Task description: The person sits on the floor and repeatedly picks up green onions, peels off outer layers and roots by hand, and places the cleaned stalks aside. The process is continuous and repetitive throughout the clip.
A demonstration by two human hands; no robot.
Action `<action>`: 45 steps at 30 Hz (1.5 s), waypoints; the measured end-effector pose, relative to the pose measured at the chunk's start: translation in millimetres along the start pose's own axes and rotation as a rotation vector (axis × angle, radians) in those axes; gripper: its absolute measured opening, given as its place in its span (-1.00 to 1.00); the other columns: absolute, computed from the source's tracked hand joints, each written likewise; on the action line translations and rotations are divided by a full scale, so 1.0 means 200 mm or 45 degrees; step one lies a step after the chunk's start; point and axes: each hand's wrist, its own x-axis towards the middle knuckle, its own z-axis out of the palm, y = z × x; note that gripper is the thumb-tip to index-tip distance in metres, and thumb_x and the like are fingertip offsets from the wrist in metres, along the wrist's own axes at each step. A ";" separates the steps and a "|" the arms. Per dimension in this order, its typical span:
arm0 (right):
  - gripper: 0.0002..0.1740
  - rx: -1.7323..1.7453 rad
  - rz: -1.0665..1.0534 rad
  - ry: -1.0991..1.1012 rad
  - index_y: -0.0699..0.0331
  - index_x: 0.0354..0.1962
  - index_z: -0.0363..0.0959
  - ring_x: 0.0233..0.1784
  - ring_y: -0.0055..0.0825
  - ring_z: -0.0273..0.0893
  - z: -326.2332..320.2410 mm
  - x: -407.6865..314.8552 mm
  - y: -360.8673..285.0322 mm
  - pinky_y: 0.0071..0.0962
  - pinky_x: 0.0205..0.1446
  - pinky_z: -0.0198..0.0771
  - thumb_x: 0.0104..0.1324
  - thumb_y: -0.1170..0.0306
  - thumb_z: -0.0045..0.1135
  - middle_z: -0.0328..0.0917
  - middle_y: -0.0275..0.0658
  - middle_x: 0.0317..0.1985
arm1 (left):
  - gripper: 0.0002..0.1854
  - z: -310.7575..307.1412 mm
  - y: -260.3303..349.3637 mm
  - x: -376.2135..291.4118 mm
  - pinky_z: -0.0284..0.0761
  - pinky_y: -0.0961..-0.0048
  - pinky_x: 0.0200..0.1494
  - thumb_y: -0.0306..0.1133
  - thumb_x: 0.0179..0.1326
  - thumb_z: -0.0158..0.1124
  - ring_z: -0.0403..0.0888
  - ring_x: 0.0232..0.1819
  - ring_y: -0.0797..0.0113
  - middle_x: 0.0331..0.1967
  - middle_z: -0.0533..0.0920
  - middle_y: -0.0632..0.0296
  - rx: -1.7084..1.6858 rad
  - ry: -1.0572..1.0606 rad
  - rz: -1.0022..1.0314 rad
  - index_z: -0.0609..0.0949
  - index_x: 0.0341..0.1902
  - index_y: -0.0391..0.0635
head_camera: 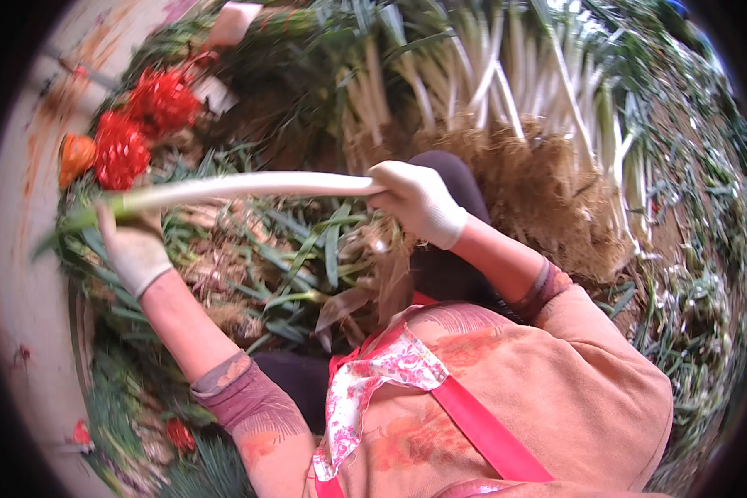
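Note:
A long white leek or large green onion (255, 183) stretches sideways between my gloved hands. My right hand (417, 202) grips its white root end. At the far left my left hand (134, 239) holds it where the stem turns green, with leaves reaching past the hand. Below the stalk lies a heap of loose green leaves and peeled skins (333, 255). Beyond my right hand stand many white stalks (516, 68) with tangled brown roots (554, 193) still on them.
Bundles of red plastic twine (121, 149) lie at the upper left, beside an orange bundle (76, 159). A pale concrete strip (25, 280) runs along the left edge. Cut leaves (697, 299) cover the ground at right. My dark-clad knee (451, 174) is close to my right hand.

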 end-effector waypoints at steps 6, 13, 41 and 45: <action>-0.76 0.805 0.849 0.603 0.31 -0.06 0.60 -0.44 -0.84 0.24 -0.59 -0.20 0.25 -0.72 -0.38 0.17 0.52 0.28 0.20 0.42 -0.55 -0.38 | -0.23 1.07 -0.41 -0.09 0.51 0.33 0.24 0.15 0.37 0.32 0.64 0.15 0.32 0.08 0.66 0.15 0.542 -1.094 0.274 0.47 0.40 -0.23; -0.68 -0.966 0.893 0.547 0.24 0.05 0.54 -0.12 -0.15 0.62 -0.82 -0.26 0.60 -0.18 -0.01 0.49 0.42 0.29 0.22 0.65 -0.07 -0.23 | -0.37 0.64 -1.15 -0.35 0.53 0.40 0.20 -0.29 0.28 0.44 0.65 0.10 0.34 0.07 0.69 0.08 0.815 -1.104 -0.290 0.52 0.36 -0.33; -0.52 -0.683 -0.267 -1.802 0.23 0.03 0.52 -0.01 0.01 0.62 1.10 0.24 0.20 -0.07 0.07 0.47 0.23 0.17 0.35 0.65 -0.05 -0.17 | -0.54 -2.06 -0.78 -0.23 0.63 0.09 0.09 0.04 0.28 0.33 0.72 0.05 -0.08 -0.04 0.75 -0.06 2.206 0.946 -0.769 0.70 -0.09 -0.15; -0.57 -0.680 -0.329 -1.792 0.25 -0.04 0.54 -0.02 -0.05 0.63 1.14 0.24 0.18 -0.11 0.07 0.48 0.23 0.17 0.34 0.63 -0.05 -0.15 | -0.51 -2.05 -0.77 -0.12 0.67 0.11 0.09 0.06 0.23 0.38 0.75 0.06 -0.02 0.03 0.77 0.03 2.191 0.866 -1.123 0.76 0.01 -0.09</action>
